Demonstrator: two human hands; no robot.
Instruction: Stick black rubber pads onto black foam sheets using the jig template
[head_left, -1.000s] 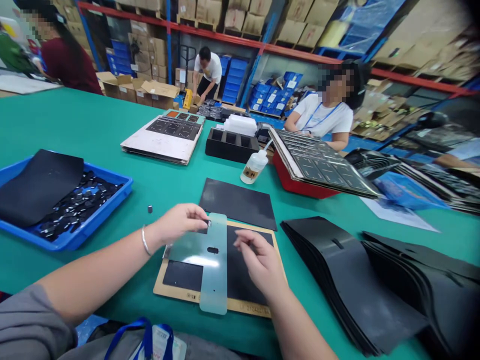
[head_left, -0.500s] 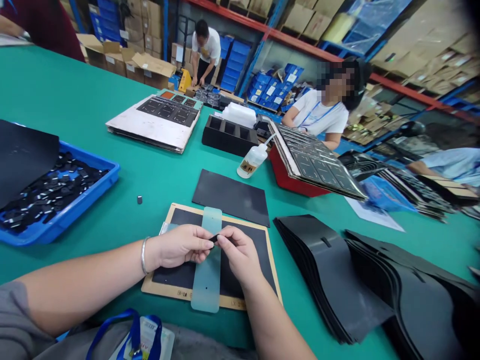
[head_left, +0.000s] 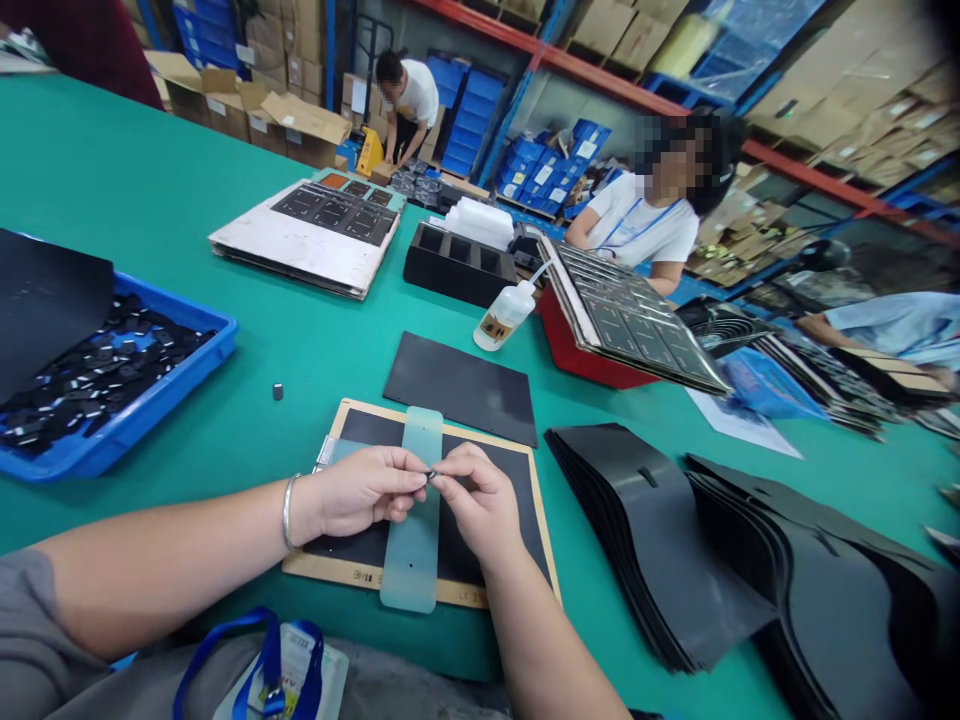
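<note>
Left hand (head_left: 367, 490) and right hand (head_left: 480, 505), well apart a second ago, now meet above a translucent template (head_left: 411, 570). Both pinch a small black piece (head_left: 430, 477) between thumb and fingers — its shape is hard to make out, as the fingertips cover most of it. Beneath the hands, the template lies across a wood-edged board (head_left: 457, 593); the left hand hides part of the template's side arm, and the lettering along the board's near edge is partly covered. Just beyond the hands lies a flat black sheet (head_left: 461, 385). To their left, another black piece (head_left: 277, 391) sits on the green surface (head_left: 247, 450), near a blue tray (head_left: 161, 415) cut off by the picture's edge. Right of the hands, stacked black sheets (head_left: 645, 530) curve — their farther neighbours darken toward the corner.
</note>
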